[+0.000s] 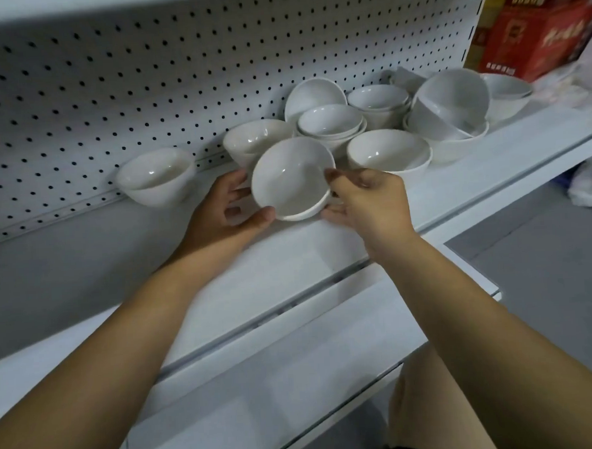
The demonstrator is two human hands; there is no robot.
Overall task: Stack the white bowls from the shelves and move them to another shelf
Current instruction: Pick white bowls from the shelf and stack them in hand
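One white bowl (pixel 292 180) tilts between left-hand fingers (pixel 262 215) and right-hand fingers (pixel 333 176).

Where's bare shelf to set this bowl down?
Bare: the shelf left of the lone bowl, along the pegboard, and the front strip nearer than the left hand and right hand. Crowded: the bowl cluster behind the held bowl, running right to the red box.

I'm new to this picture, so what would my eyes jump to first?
First, the white bowl in the middle, tilted toward the camera and held by the left hand and right hand. Behind it more white bowls crowd the shelf, and a red box stands at the top right.
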